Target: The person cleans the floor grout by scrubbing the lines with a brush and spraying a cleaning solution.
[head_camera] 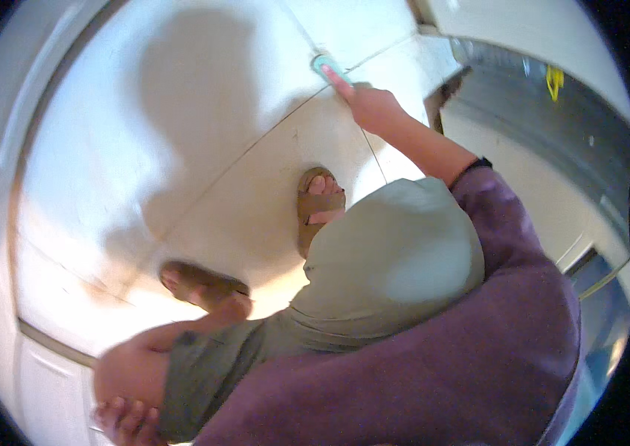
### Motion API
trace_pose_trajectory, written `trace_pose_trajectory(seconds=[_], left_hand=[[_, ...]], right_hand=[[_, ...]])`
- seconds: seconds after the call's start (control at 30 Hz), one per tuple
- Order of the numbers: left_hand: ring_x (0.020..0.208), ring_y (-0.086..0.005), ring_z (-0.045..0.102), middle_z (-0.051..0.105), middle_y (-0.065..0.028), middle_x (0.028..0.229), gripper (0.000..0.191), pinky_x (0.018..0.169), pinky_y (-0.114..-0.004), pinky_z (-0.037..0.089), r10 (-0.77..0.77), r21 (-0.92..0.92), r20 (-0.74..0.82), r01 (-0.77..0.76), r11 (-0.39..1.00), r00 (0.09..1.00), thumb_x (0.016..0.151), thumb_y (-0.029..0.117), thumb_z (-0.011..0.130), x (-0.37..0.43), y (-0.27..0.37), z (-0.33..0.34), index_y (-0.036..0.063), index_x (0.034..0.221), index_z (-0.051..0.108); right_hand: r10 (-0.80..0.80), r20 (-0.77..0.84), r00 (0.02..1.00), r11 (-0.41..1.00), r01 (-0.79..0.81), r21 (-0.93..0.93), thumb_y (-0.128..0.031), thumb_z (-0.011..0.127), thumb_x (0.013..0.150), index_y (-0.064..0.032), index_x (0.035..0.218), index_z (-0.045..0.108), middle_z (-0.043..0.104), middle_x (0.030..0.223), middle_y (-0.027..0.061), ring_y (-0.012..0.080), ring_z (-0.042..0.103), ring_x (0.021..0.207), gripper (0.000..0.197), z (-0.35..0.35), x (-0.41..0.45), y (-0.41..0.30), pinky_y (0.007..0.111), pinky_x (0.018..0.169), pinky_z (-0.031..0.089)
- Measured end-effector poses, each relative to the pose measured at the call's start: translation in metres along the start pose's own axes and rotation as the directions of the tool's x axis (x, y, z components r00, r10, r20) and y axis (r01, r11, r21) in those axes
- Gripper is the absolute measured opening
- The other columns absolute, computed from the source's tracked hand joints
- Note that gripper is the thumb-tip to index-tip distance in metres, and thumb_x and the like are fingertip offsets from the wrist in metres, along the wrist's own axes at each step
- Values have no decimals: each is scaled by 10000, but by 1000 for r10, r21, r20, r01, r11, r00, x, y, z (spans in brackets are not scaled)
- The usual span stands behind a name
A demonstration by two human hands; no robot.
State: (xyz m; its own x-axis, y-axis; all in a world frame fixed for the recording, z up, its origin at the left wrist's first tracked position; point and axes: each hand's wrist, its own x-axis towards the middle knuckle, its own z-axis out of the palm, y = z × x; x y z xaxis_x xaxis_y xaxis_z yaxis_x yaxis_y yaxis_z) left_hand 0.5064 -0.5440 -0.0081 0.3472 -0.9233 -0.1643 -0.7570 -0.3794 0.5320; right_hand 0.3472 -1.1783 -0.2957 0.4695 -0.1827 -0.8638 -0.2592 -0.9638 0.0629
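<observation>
My right hand (379, 111) grips a small pale teal scrubber (323, 64), with the index finger stretched along its top. The scrubber is on the light floor tiles (270, 184), close to where grout lines cross. Its underside is hidden, so I cannot tell whether it is a brush or a sponge. At the lower left, my left hand (128, 421) rests on my bare knee. Its fingers are slightly apart with nothing in them, and the rest of the hand is cut off by the picture's edge.
Brown sandals (312, 206) are on my feet on the tiles. A pale wall or panel with a dark base edge (27, 150) curves along the left. To the right lies a grey surface (515, 83) with a yellow item (554, 82) on it. My shadow falls across the floor.
</observation>
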Motion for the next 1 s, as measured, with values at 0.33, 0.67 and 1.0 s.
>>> trace_pose_trajectory(seconds=[0.33, 0.67, 1.0], left_hand=[[1097, -310, 630, 742, -89, 1066, 463, 947, -467, 462, -110, 67, 11, 109, 992, 994, 1028, 387, 436, 48, 57, -7, 74, 1006, 776], [1089, -319, 625, 726, -109, 1114, 452, 950, -494, 447, -205, 73, 108, 198, 977, 973, 1023, 405, 451, 33, 58, -11, 80, 1059, 763], [1067, -335, 625, 720, -125, 1102, 476, 950, -497, 443, -184, 1, 36, 184, 983, 982, 1028, 420, 451, 51, 46, -5, 52, 1050, 751]], right_hand=[[-33, -81, 996, 981, 48, 188, -17, 455, 945, -431, 1598, -26, 668, 877, 176, 344, 690, 786, 911, 17, -14, 26, 458, 643, 551], [-11, 85, 996, 988, -2, 152, -20, 502, 912, -391, 1607, -36, 706, 843, 168, 344, 677, 626, 954, 53, -41, 25, 449, 571, 548], [-29, 21, 999, 977, 24, 212, 7, 472, 896, -392, 1598, -76, 687, 873, 218, 386, 688, 716, 975, 38, -29, 17, 496, 630, 531]])
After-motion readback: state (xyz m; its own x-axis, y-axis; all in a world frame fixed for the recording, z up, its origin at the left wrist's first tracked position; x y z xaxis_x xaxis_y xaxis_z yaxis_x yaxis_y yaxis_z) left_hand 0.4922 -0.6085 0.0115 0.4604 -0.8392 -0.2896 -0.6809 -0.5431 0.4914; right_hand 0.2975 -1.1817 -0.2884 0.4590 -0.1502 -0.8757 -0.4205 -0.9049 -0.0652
